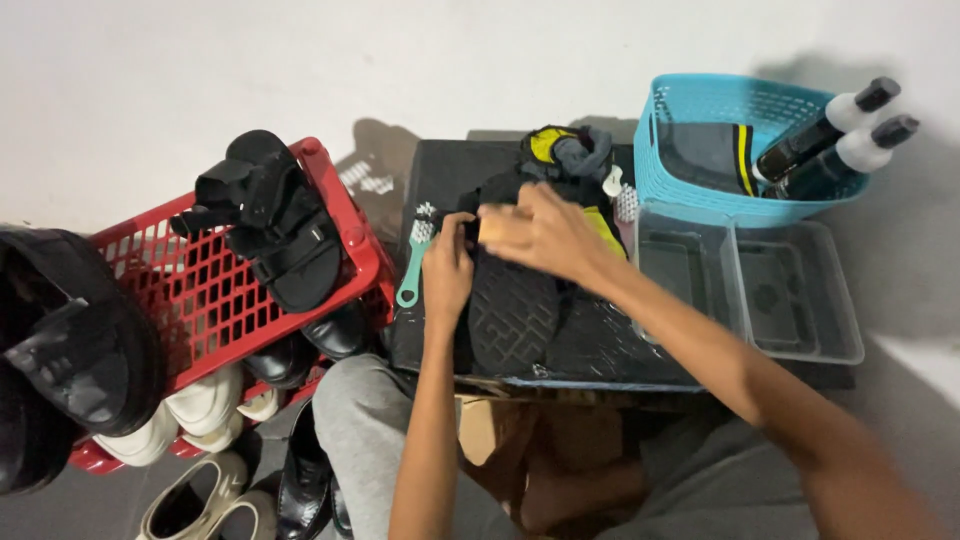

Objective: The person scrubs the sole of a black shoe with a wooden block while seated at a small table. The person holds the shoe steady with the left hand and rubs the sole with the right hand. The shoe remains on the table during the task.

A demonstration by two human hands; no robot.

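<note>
Setting: pale wall and floor; a black work surface (pixel 440 170) propped on a cardboard box (pixel 520 440), the seated person's grey-trousered knees below it.

Item in hand: one black sandal (pixel 512 315), sole up with its maze tread showing, lying in the middle of the black surface. The left hand (pixel 447 270) is closed on the sandal's left edge and steadies it. The right hand (pixel 540 232) is curled around a small tan block (pixel 492 228), apparently a brush or sponge, pressed at the sandal's upper end.

Step, as judged: scrubbing of the sole is under way at the far end. Further work along the tread would call for a firm hold from the left hand and even pressure from the right.

On the surface: a mint-handled brush (pixel 413 262) just left of the sandal; a black and yellow item (pixel 560 150) behind it.

Right side: a clear two-compartment tray (pixel 800 345) touching the surface; behind it a blue basket (pixel 690 100) holding folded cloth and two dark bottles (pixel 835 135) with white necks.

Left side: a red crate (pixel 200 290) bearing black strap sandals (pixel 270 225); black shoes and white shoes (pixel 190 410) below; a large black shoe (pixel 70 340) at the frame edge.
</note>
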